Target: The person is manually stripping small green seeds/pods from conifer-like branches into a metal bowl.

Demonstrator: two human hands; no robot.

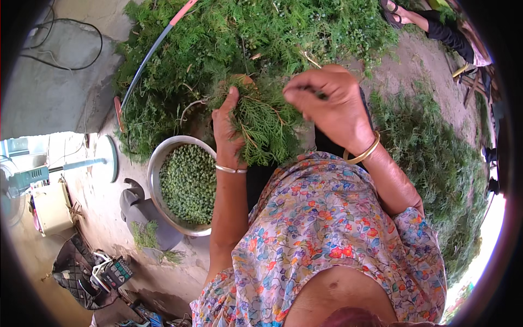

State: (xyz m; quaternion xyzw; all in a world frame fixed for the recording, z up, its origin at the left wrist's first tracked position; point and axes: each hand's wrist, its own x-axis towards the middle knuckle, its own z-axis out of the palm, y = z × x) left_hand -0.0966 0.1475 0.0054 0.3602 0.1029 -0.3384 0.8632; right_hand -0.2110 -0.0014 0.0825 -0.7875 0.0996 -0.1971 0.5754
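Observation:
My left hand [228, 126], with a silver bangle at the wrist, grips a leafy green conifer sprig [261, 122], thumb up along its stem side. To the right of the sprig, and apart from it, my right hand [327, 102] is raised with thumb and fingertips together. A small dark green bit shows in the curl of its fingers, too blurred to name. Beside my left forearm stands a round metal basin [153, 180] holding a heap of small green seed cones [188, 186]. My forearm hides the basin's right edge.
A large pile of conifer branches [286, 36] lies ahead, with a curved blue-grey strip [141, 69] across its left side. More cut foliage [429, 155] lies right. A grey object [153, 220] touches the basin. Left is a standing fan [28, 180]; another person's leg [416, 22] shows top right.

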